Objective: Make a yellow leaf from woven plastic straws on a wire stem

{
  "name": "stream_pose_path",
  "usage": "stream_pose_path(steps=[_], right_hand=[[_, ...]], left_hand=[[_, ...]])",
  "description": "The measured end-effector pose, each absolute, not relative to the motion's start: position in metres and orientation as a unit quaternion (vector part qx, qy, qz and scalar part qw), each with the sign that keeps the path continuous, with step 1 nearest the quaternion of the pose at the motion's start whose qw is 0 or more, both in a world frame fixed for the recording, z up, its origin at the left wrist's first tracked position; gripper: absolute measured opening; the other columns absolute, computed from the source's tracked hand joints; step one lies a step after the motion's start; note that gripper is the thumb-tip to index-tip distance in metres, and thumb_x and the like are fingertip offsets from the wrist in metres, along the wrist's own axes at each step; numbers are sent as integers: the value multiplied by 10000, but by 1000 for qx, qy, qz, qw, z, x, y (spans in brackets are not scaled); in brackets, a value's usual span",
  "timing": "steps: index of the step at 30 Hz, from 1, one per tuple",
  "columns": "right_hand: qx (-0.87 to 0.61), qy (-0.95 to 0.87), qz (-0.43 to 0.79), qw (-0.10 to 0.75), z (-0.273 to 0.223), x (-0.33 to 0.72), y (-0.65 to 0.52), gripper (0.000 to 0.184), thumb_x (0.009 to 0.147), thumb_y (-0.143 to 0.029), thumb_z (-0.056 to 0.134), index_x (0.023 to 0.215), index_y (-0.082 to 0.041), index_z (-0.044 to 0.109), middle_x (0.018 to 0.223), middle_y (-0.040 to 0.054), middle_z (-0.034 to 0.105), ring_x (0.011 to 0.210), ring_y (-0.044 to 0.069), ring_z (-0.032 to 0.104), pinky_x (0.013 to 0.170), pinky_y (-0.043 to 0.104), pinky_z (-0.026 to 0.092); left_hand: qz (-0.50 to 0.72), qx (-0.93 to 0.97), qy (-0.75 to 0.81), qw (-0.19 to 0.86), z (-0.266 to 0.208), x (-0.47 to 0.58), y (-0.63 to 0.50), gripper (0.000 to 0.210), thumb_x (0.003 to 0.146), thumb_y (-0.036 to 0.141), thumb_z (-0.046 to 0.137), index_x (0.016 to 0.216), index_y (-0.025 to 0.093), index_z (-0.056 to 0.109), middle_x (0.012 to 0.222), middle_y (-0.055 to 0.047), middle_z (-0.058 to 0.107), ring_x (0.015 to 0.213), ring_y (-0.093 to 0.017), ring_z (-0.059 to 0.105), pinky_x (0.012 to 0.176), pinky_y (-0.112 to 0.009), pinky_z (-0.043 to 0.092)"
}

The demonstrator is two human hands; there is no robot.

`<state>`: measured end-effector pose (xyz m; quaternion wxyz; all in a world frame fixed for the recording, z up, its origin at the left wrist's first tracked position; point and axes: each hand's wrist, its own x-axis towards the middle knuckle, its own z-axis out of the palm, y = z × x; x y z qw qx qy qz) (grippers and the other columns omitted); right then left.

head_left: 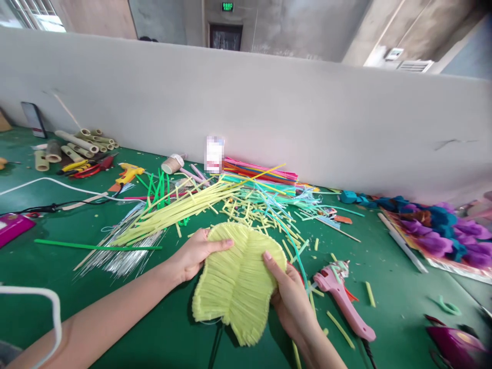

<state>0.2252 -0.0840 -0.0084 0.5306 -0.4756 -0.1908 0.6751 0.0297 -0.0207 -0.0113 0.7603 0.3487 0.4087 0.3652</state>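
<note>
A flat yellow-green leaf shape (238, 282), made of fuzzy pipe-cleaner strips slanting out from a centre line, is held up over the green table. My left hand (198, 253) pinches its upper left edge, thumb on the front and fingers behind. On the right edge, my right hand (290, 292) grips it the same way, its fingers mostly hidden behind. Just right of that hand lies a pink glue gun (346, 302). Long yellow pipe cleaners (180, 205) are heaped beyond the leaf, with short cut pieces (249, 210) scattered beside them.
A yellow glue gun (128, 174), pliers (92, 166) and bamboo tubes (82, 143) sit at the back left. Silvery wires (119, 251) spread at left. Purple flowers (438, 241) lie at right, above a purple tool (457, 341). A grey partition (326, 113) stands behind.
</note>
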Motion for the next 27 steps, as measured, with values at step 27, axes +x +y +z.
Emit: stream_pose_path(steps=[27], right_hand=[[-560, -324, 582, 493, -21, 198, -84, 570, 656, -443, 845, 1126, -212, 619, 785, 21, 764, 752, 244, 722, 675, 316, 557]], left_hand=[[140, 819, 548, -96, -1, -94, 18, 245, 999, 200, 319, 940, 165, 555, 906, -81, 601, 735, -184, 603, 604, -265, 418]])
